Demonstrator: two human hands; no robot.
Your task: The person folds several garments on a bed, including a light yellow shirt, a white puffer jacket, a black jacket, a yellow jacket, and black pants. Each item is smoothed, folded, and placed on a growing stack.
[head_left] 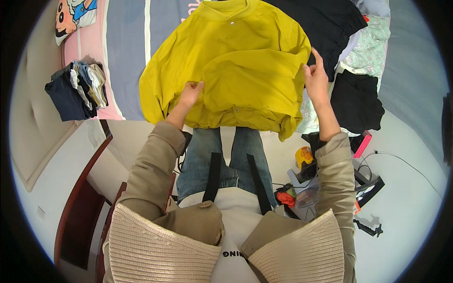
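Note:
A mustard-yellow snap-front jacket (255, 70) lies spread out on the bed in front of me, collar at the far end. Its lower hem hangs over the near edge, and its middle is bunched in folds. My left hand (190, 93) is closed, thumb and fingers pinching the fabric left of the middle. At the jacket's right side is my right hand (317, 78), thumb and forefinger apart. Its thumb touches the edge of the fabric, while the other fingers are partly hidden.
Folded clothes (78, 89) stand stacked at the bed's left edge. Black garments (356, 101) lie on the right, over a pale floral cloth (373, 47). A cartoon pillow (75, 19) is at the far left. Below, a dark red wooden chair (80, 198) stands left; cables and small items lie right.

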